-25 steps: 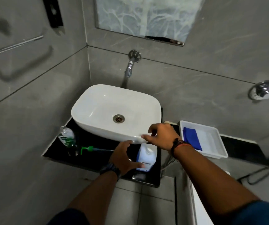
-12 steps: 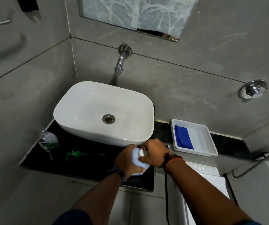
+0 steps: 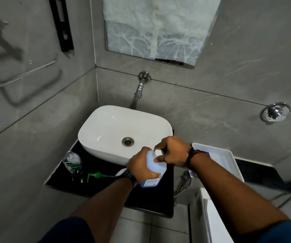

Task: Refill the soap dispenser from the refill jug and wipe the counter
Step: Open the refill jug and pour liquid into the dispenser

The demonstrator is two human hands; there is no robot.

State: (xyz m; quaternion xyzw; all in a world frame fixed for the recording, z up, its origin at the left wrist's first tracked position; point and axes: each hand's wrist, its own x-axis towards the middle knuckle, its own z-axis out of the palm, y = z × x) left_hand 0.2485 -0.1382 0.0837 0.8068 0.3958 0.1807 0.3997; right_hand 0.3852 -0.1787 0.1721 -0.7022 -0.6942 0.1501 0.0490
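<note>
My left hand (image 3: 142,165) grips the white refill jug (image 3: 156,166) by its side, holding it tilted just above the black counter (image 3: 151,199) in front of the basin. My right hand (image 3: 171,151) pinches the jug's white cap (image 3: 158,152) at the top. The clear soap dispenser bottle (image 3: 71,162) stands with no pump at the counter's left end. Its green pump (image 3: 95,175) lies flat on the counter beside it. A blue cloth (image 3: 205,152) shows in the white tray, mostly hidden behind my right wrist.
A white basin (image 3: 106,127) sits on the counter under a wall tap (image 3: 140,89). The white tray (image 3: 229,163) rests on the ledge to the right. A chrome wall valve (image 3: 275,112), a hose below the counter and a towel rail on the left wall are around.
The jug went from standing on the counter to being held up in my left hand. My right hand moved from the basin rim onto the jug's cap. The view tilted up.
</note>
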